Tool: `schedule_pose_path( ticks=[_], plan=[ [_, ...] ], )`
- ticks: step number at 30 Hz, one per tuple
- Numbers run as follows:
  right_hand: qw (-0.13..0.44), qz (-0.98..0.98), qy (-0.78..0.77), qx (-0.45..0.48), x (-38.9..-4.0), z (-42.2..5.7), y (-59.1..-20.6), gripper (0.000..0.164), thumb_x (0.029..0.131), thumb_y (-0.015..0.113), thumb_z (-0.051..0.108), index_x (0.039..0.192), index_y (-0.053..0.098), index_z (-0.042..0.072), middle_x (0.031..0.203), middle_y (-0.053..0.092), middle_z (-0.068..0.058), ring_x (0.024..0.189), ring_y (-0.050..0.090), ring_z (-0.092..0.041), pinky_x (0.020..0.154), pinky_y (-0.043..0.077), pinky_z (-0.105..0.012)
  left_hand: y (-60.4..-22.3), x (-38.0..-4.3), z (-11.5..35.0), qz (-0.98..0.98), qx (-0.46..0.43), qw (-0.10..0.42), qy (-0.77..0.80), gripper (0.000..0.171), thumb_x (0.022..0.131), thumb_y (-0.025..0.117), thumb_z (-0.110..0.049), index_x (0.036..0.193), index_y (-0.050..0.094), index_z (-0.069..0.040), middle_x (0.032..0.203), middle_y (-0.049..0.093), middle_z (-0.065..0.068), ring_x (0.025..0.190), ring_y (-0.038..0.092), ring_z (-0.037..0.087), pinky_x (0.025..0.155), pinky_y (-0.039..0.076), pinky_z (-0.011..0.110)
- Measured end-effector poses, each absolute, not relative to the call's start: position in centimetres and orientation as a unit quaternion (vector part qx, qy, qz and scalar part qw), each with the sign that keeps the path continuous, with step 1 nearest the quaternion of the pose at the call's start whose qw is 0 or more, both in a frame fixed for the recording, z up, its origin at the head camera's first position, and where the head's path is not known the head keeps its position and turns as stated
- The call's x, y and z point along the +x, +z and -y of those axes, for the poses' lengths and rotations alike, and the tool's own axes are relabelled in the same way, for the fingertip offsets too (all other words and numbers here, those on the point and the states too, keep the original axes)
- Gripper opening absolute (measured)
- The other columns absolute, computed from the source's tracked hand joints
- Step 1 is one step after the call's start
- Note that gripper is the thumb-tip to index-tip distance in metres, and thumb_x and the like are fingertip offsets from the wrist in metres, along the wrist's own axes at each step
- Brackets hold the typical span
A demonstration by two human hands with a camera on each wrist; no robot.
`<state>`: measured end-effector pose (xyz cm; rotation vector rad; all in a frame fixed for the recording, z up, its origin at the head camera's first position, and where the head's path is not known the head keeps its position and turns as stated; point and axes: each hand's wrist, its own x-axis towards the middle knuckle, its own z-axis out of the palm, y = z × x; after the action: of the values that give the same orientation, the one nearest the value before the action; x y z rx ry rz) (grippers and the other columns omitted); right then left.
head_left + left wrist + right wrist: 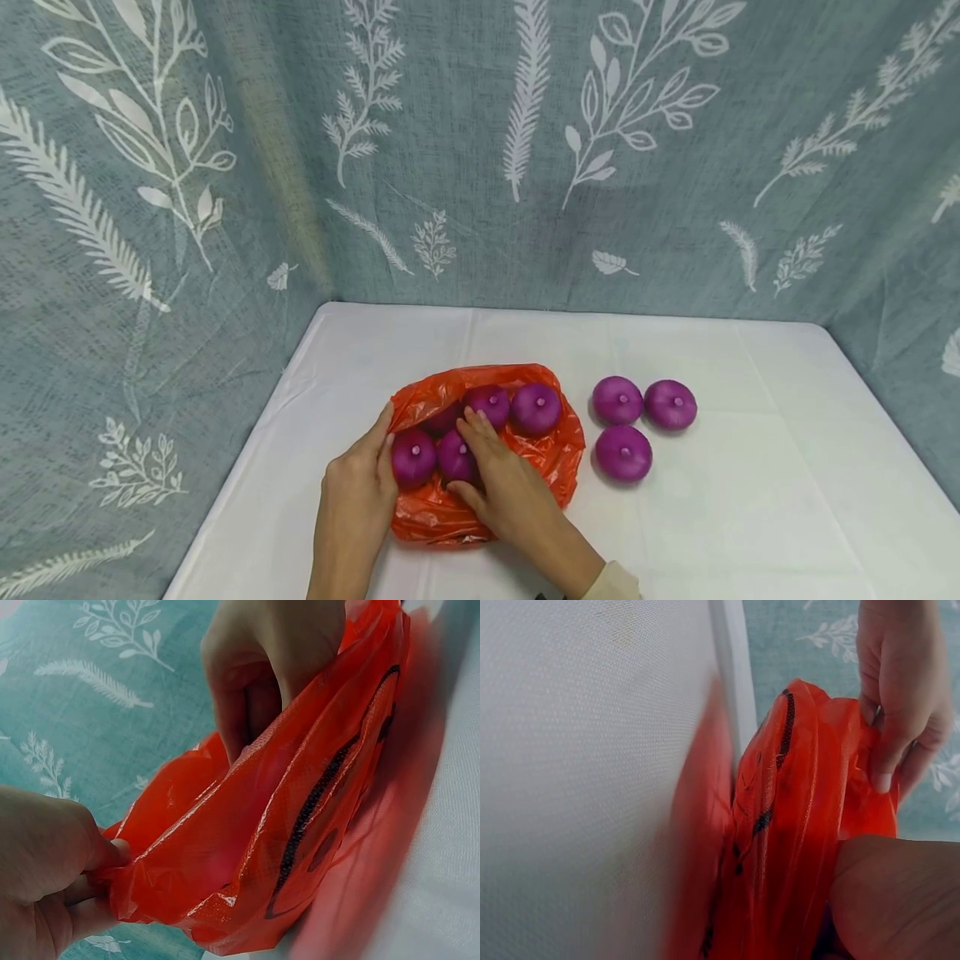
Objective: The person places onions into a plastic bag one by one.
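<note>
A red plastic bag (pixel 442 521) with black print on its outside lies with its mouth wide, several purple onions inside it. My left hand (pixel 352 479) pinches the bag's left rim, thumb and fingers on the thin plastic, as the left wrist view also shows. Inside the mouth, my right hand (pixel 513 492) has its thumb and fingers around an onion (pixel 453 457) near the front. Another onion (pixel 413 457) sits beside the left fingers. Farther back in the bag are an onion (pixel 487 405) and one more onion (pixel 536 409) at its right.
Three loose onions stand close together right of the bag: a back left onion (pixel 617 400), a back right onion (pixel 671 406) and a front onion (pixel 623 454). A white cloth covers the table (pixel 757 500). Green leaf-patterned curtains (pixel 480 233) hang behind and at both sides.
</note>
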<state>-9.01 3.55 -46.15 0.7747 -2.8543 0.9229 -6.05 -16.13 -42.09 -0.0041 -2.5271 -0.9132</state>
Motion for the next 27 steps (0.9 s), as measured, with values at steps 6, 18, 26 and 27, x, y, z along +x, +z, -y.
schedule_pose_path(
  ticks=[6, 18, 26, 27],
  plan=[
    [0.025, 0.921, 0.299, 0.250, -9.0, -3.7, -45.9, 0.076, 0.097, 0.080, 0.034, 0.160, 0.046, 0.008, 0.170, 0.036, -0.009, 0.156, 0.035, -0.024, 0.116, 0.045, -0.043, -42.0, -6.0, 16.1, 0.918, 0.004, 0.219, -0.331, 0.045, 0.101, 0.066, 0.004, 0.146, 0.062, 0.000, 0.130, 0.070, 0.024, 0.113, 0.073, 0.041, 0.089, 0.061, 0.054],
    [0.028, 0.921, 0.306, 0.238, -8.7, -4.4, -45.0, 0.075, 0.098, 0.078, 0.035, 0.160, 0.046, 0.009, 0.170, 0.036, -0.007, 0.155, 0.037, -0.023, 0.116, 0.045, -0.044, -41.9, -6.1, 16.0, 0.917, 0.004, 0.220, -0.334, 0.044, 0.102, 0.065, 0.004, 0.146, 0.062, -0.001, 0.130, 0.070, 0.025, 0.112, 0.072, 0.041, 0.088, 0.061, 0.054],
    [0.051, 0.919, 0.328, 0.215, -8.9, -6.3, -43.2, 0.074, 0.097, 0.079, 0.036, 0.160, 0.048, 0.013, 0.168, 0.040, -0.001, 0.152, 0.041, -0.020, 0.113, 0.048, -0.040, -42.0, -6.1, 15.9, 0.914, -0.003, 0.235, -0.330, 0.044, 0.101, 0.065, 0.006, 0.145, 0.063, -0.001, 0.129, 0.071, 0.024, 0.111, 0.073, 0.040, 0.087, 0.062, 0.055],
    [0.054, 0.919, 0.328, 0.212, -9.0, -6.6, -43.0, 0.074, 0.098, 0.078, 0.037, 0.160, 0.048, 0.014, 0.168, 0.040, -0.001, 0.145, 0.053, -0.020, 0.111, 0.050, -0.039, -42.0, -6.1, 15.9, 0.914, -0.003, 0.235, -0.330, 0.045, 0.101, 0.065, 0.006, 0.145, 0.063, -0.001, 0.129, 0.071, 0.024, 0.111, 0.073, 0.040, 0.087, 0.062, 0.055]
  ],
)
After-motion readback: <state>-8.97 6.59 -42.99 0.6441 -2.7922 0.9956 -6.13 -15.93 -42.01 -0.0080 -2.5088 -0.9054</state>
